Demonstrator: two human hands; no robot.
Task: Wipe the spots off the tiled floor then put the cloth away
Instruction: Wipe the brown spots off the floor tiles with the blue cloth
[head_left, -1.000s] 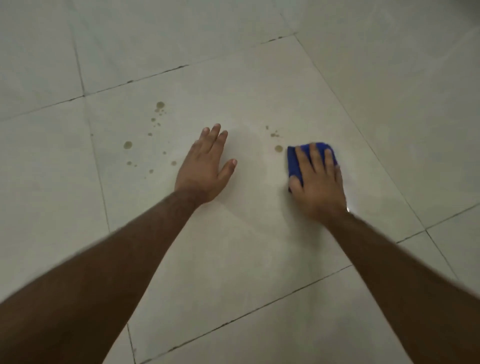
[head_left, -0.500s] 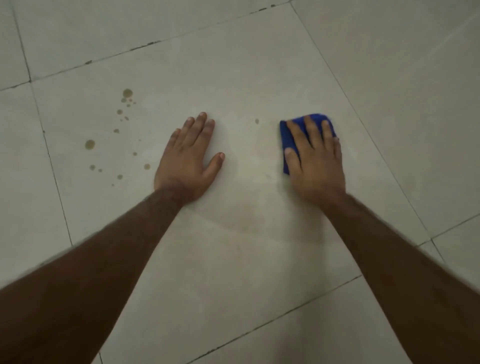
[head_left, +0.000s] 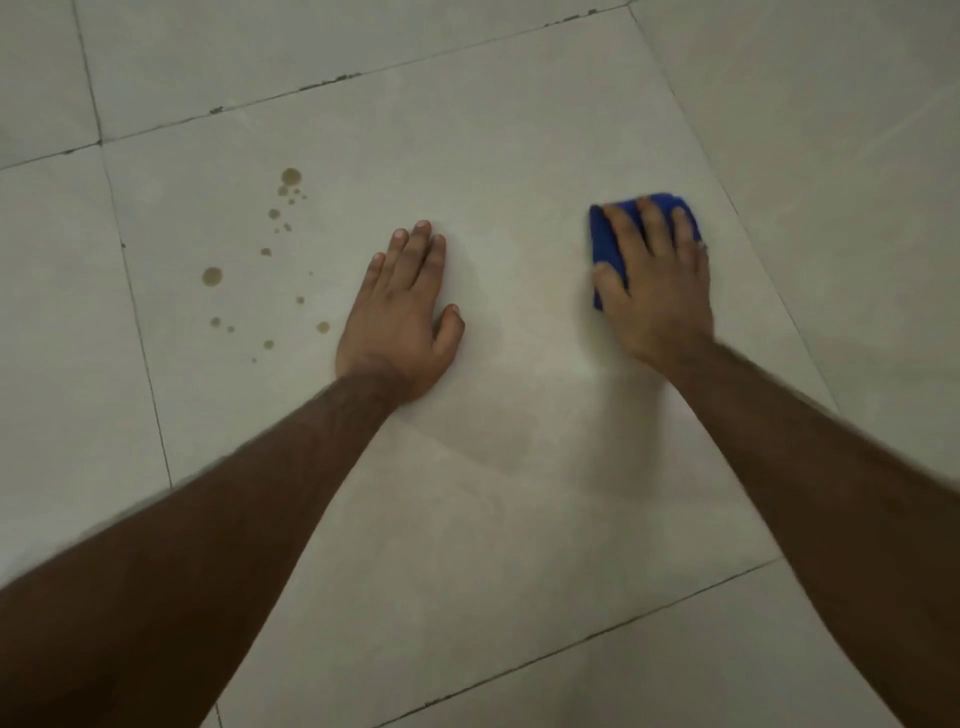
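Note:
A folded blue cloth (head_left: 605, 244) lies on the pale tiled floor (head_left: 519, 130), pressed down under my right hand (head_left: 654, 280); only its left and far edges show past my fingers. My left hand (head_left: 402, 312) rests flat on the same tile, palm down, fingers together and holding nothing. Several brown spots (head_left: 270, 260) of different sizes are scattered over the tile to the left of my left hand, the largest ones near the top and the left of the patch. The tile between my two hands shows no spots.
Dark grout lines (head_left: 337, 80) divide the large tiles, one running across the far side, another down the left. Both my forearms reach in from the bottom corners.
My right hand slid the cloth over the spots between my hands, and those spots are gone. The view has shifted, and my left hand has stayed planted.

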